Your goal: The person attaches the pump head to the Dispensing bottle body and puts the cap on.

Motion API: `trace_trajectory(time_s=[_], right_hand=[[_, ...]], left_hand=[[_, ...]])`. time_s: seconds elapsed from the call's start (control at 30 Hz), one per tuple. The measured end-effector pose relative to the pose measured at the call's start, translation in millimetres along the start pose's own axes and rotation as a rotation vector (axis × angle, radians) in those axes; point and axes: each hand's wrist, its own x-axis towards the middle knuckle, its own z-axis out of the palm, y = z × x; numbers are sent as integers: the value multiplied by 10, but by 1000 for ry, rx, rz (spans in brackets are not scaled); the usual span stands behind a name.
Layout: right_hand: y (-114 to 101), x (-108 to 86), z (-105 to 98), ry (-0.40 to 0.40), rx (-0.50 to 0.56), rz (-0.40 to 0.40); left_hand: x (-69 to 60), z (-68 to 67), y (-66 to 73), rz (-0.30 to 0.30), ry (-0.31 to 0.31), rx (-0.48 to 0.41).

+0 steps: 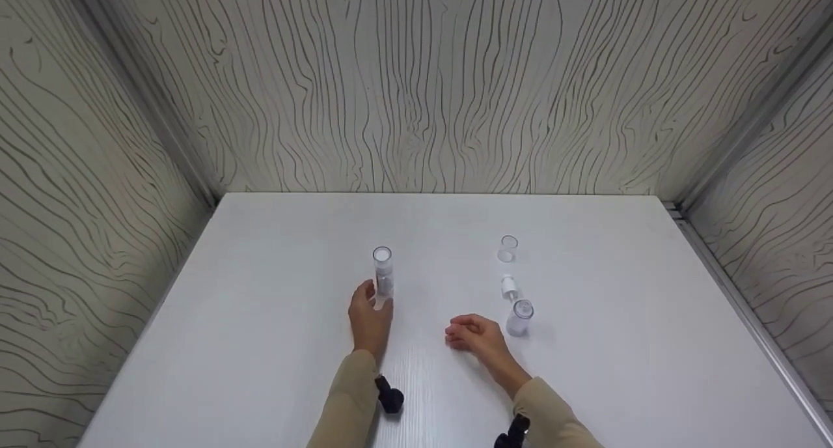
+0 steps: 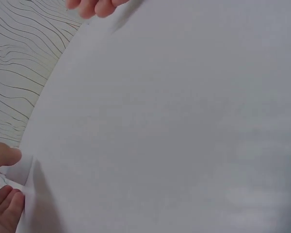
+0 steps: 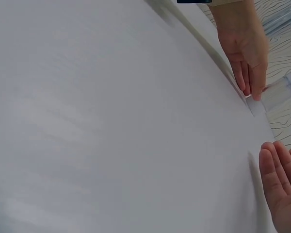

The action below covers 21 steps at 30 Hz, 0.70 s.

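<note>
A slim clear bottle (image 1: 384,284) with a white inner part at its top stands upright on the white table (image 1: 293,252). My left hand (image 1: 369,316) is low beside it, thumb and fingers loosely about the base with space between them. In the left wrist view, the bottle's pale base (image 2: 20,170) shows between thumb and fingers; firm contact cannot be told. To the right, my right hand (image 1: 480,340) hovers low over the table with fingers bent loosely, holding nothing. Just beyond it stands a second clear bottle (image 1: 520,319), without a cap.
Behind the second bottle lies a white pump head (image 1: 509,286) with its thin stem toward that bottle. Farther back stands a short clear cap (image 1: 507,249). Wood-grain panels (image 1: 416,96) rise behind the table and along both sides.
</note>
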Motion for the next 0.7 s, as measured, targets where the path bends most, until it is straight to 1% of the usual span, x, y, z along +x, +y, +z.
trace_trajectory(time_s=[0.1, 0.2, 0.37, 0.53, 0.6, 0.7], right_hand=[[-14, -45, -34, 28, -9, 2], [-39, -70, -57, 33, -31, -19], [-122, -83, -87, 11, -82, -76], [-319, -89, -147, -23, -122, -178], [-423, -84, -190, -13, -142, -221], [-572, -67, -268, 27, -170, -272]], left_hand=[[-64, 4, 6, -9, 30, -7], [-124, 15, 11, -20, 66, -13], [-197, 46, 23, -13, 106, 5], [-255, 61, 49, -23, 97, -18], [-274, 68, 65, -21, 88, -25], [-290, 83, 89, -6, 78, -9]])
